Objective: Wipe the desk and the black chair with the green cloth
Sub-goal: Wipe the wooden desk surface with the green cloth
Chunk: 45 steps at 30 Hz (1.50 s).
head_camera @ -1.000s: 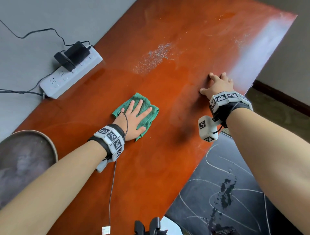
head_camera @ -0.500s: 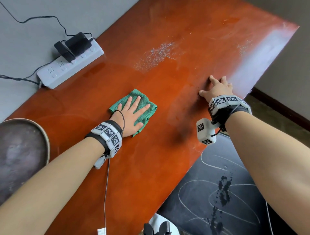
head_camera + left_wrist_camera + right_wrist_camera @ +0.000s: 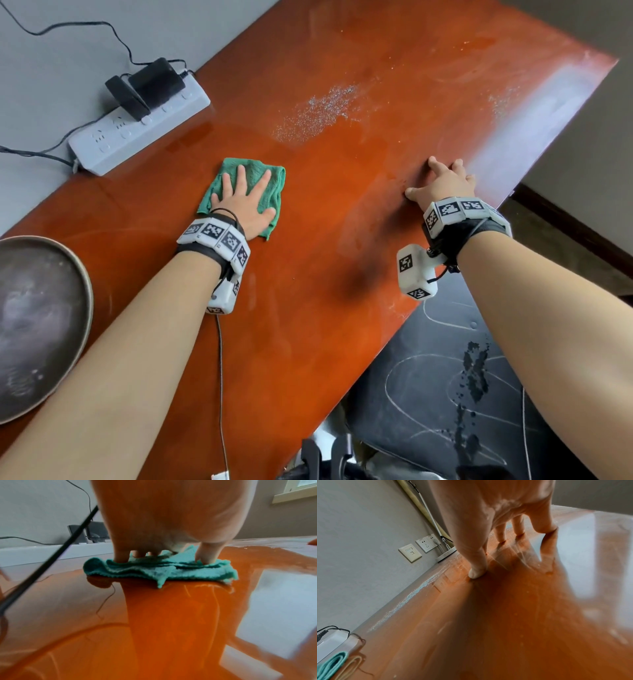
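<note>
Left hand (image 3: 247, 205): I am pressing spread, flat fingers on the cloth (image 3: 270, 192), frame centre-left.
Right hand (image 3: 442, 186): I am resting loose fingertips on the desk (image 3: 342, 325), holding nothing.

My left hand (image 3: 247, 205) covers the middle of the green cloth (image 3: 219, 192), so I can't see its folds there. The black chair (image 3: 428, 387) is partly hidden under the desk (image 3: 342, 325) and my right forearm, and the round tray (image 3: 80, 284) runs off the left edge.
</note>
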Each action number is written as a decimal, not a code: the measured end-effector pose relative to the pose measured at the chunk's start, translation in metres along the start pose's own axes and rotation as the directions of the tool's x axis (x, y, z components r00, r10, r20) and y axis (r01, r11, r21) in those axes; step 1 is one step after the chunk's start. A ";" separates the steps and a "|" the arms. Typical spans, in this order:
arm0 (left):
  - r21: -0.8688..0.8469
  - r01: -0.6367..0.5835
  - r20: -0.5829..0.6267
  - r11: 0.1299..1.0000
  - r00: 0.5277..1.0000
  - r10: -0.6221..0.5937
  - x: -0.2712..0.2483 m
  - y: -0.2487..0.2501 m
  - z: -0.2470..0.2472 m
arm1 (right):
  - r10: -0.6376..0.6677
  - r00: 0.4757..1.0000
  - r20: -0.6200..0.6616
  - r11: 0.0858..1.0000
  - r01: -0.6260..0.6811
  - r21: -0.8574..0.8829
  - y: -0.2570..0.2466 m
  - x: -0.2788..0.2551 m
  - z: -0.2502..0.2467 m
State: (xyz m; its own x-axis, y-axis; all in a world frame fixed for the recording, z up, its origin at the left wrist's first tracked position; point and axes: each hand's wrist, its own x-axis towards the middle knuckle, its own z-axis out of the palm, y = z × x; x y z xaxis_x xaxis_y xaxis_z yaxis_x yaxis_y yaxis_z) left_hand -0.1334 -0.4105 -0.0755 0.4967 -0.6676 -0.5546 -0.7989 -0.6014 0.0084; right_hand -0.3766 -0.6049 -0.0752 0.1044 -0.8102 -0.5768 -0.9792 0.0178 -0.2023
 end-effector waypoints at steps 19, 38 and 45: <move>0.174 -0.306 0.023 0.936 0.951 0.307 0.083 0.069 -0.054 | -0.001 0.997 -0.083 0.993 0.011 0.119 0.006 -0.006 0.004; 0.197 -0.056 0.117 0.979 0.993 0.033 -0.077 -0.056 0.043 | -0.100 0.994 -0.051 0.995 0.101 0.006 0.009 -0.006 0.001; 0.224 -0.086 0.175 0.971 0.983 0.047 -0.129 -0.008 0.079 | -0.151 0.986 -0.076 0.987 0.147 -0.063 0.009 -0.004 0.004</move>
State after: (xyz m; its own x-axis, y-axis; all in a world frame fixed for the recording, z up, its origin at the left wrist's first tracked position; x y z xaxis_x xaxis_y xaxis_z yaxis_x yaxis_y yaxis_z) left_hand -0.2179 -0.2845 -0.0698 0.3918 -0.6076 -0.6909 -0.8943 -0.4279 -0.1309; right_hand -0.3854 -0.5992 -0.0785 0.2379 -0.8455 -0.4780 -0.9622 -0.1381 -0.2347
